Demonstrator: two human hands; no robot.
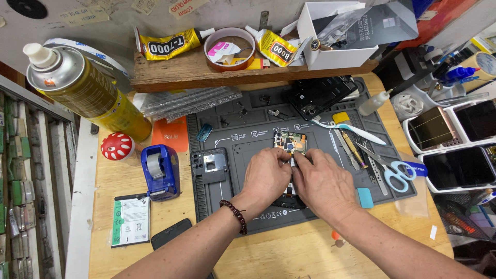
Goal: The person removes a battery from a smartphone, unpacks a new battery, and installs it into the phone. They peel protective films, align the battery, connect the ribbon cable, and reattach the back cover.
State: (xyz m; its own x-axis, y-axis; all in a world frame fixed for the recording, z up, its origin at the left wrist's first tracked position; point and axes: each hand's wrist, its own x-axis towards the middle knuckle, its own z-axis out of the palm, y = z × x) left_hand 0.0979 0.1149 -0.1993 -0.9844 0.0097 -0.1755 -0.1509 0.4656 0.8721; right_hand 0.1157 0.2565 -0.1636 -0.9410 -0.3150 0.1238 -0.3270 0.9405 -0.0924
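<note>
I judge the opened phone on the grey repair mat light, thin and fragile, its exposed board best left alone; I would grip the frame edges. My left hand curls over its left side, fingers pinching near the board. My right hand presses alongside, fingertips nipping something small I cannot make out.

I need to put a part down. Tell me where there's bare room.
Bare wood lies along the near edge of the bench, between the forearms, and between the tape dispenser and mushroom figure. The grey mat is crowded right of the hands by scissors and tweezers.
</note>
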